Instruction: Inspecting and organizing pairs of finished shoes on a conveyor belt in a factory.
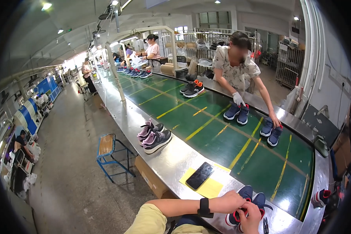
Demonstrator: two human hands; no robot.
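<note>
A pair of navy sneakers (258, 199) with red lining and red-and-white soles stands on the metal table edge right in front of me. My left hand (231, 201) comes from the left with a black band on its wrist, its fingers pinched at the opening of the nearer sneaker. My right hand (252, 215) meets it there, thumb and fingers closed on the same collar area. The exact bit between the fingertips is hidden. A small dark slender tool (265, 225) lies to the right of my hands.
A phone (199, 175) rests on yellow paper (211, 188). Black-and-pink sneakers (157, 141) stand farther left on the ledge. Across the green conveyor (218, 136), a co-worker (238, 66) touches navy shoes (271, 132), one hand gloved. A stool (107, 145) stands on the floor.
</note>
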